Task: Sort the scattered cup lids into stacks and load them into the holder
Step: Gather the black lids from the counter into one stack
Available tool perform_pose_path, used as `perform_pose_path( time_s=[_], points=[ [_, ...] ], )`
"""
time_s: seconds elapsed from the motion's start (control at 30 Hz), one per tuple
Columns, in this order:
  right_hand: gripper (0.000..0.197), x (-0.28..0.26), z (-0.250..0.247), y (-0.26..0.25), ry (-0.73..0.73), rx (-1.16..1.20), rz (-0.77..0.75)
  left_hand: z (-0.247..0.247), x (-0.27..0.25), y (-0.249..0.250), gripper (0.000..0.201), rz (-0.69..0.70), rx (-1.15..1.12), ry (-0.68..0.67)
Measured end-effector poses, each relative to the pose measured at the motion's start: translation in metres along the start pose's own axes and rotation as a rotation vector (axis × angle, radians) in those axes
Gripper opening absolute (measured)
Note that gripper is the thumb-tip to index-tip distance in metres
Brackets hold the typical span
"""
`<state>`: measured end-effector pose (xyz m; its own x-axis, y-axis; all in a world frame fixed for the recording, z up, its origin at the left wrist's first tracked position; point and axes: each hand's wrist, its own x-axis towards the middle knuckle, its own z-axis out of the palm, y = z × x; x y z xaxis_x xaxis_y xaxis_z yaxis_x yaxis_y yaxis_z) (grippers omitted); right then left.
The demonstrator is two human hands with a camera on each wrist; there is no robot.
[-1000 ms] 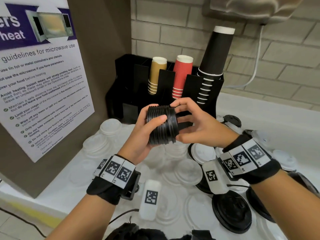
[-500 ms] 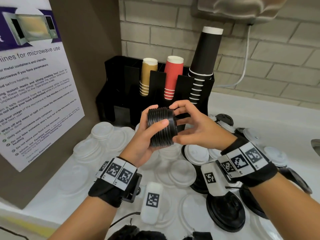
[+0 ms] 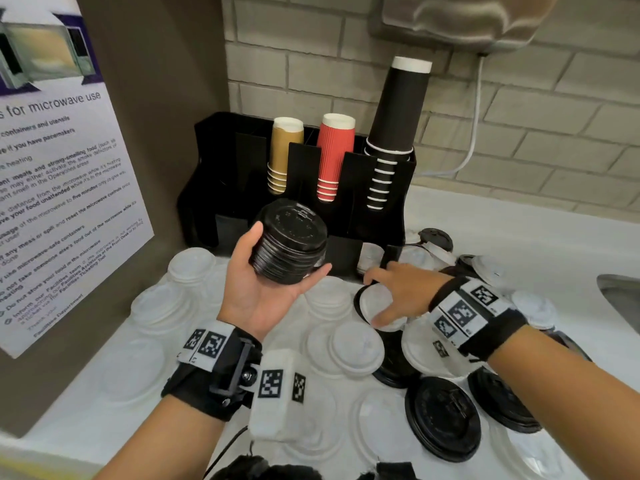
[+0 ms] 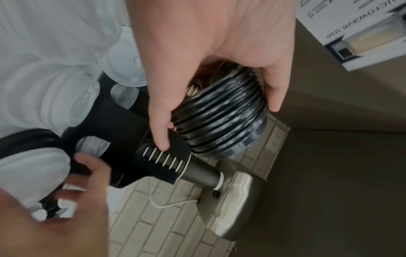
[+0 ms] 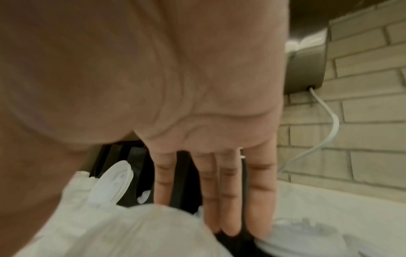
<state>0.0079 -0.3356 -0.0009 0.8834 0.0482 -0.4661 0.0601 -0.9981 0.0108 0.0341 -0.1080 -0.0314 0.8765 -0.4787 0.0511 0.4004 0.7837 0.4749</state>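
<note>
My left hand [image 3: 273, 285] is palm up, its thumb and fingers curled round a stack of black lids [image 3: 294, 233], held just in front of the black holder [image 3: 349, 174]. The left wrist view shows that stack [image 4: 219, 120] gripped side-on, close against the holder [image 4: 131, 125]. My right hand [image 3: 391, 292] is low on the counter, fingers straight and thumb spread, lying over a white lid [image 3: 372, 303] that rests on a black one. In the right wrist view the fingers [image 5: 219, 191] point down at the holder's base, beside a tilted white lid [image 5: 114, 184].
Gold [image 3: 285, 154], red [image 3: 334, 157] and black cup stacks [image 3: 394, 133] stand in the holder. White lids [image 3: 356, 348] and black lids [image 3: 443, 417] lie across the white counter. A poster panel [image 3: 62, 188] walls the left side. A sink edge [image 3: 620, 299] shows at the right.
My right hand has let go of the black stack and dropped to the white lid on the counter. My left hand has turned the stack from sideways to top-up.
</note>
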Motion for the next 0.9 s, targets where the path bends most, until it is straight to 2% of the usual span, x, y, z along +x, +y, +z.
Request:
perform_pose_path(
  time_s=[0.2, 0.3, 0.47, 0.53, 0.63, 0.7, 0.77, 0.8, 0.9],
  points=[
    [0.07, 0.005, 0.005, -0.004, -0.056, 0.003, 0.024, -0.004, -0.002, 0.008, 0.064, -0.018, -0.078, 0.011],
    [0.068, 0.0, -0.005, -0.009, -0.063, 0.033, -0.021, -0.007, -0.003, 0.012, 0.065, -0.012, -0.103, 0.047],
    [0.051, -0.003, -0.033, -0.027, 0.055, 0.144, -0.2, -0.01, -0.006, 0.02, 0.062, 0.076, -0.085, 0.053],
    [0.054, -0.002, -0.039, -0.035, 0.12, 0.227, -0.276, -0.009, -0.008, 0.022, 0.055, 0.092, -0.053, 0.071],
    [0.064, -0.005, -0.041, -0.041, 0.236, 0.261, -0.299, -0.009, -0.011, 0.024, 0.055, 0.092, -0.021, 0.094],
    [0.058, -0.012, -0.04, -0.039, 0.277, 0.24, -0.307, -0.009, -0.013, 0.023, 0.058, 0.081, -0.025, 0.1],
    [0.045, -0.022, -0.035, -0.033, 0.232, 0.17, -0.3, -0.007, -0.015, 0.021, 0.058, 0.068, -0.047, 0.1],
    [0.042, -0.026, -0.03, -0.03, 0.164, 0.109, -0.274, -0.006, -0.015, 0.02, 0.058, 0.063, -0.055, 0.102],
    [0.052, -0.033, -0.011, -0.023, -0.042, -0.099, -0.153, -0.005, -0.017, 0.014, 0.056, 0.074, -0.004, 0.105]
  ],
)
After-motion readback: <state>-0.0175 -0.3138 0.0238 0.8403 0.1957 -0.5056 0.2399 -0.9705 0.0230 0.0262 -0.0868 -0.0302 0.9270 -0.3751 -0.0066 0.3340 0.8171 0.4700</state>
